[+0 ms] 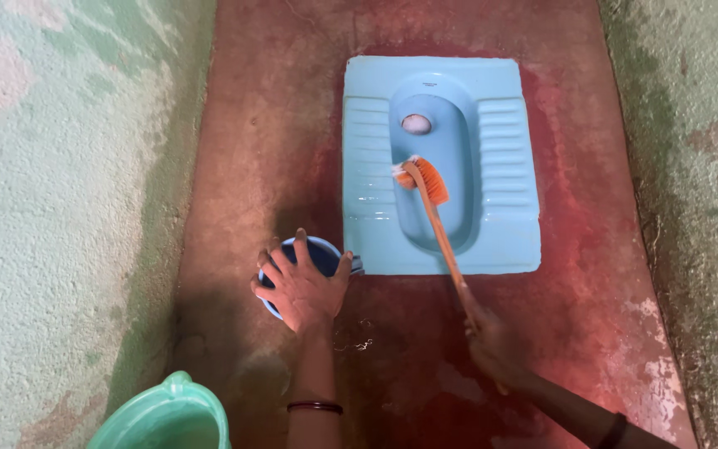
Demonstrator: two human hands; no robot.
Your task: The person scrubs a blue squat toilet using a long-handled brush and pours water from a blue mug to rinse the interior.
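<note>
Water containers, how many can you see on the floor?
2. A small blue mug sits beside the toilet pan's near-left corner, under the left hand. A green bucket is at the bottom-left edge, partly cut off. Others may be out of view.
</note>
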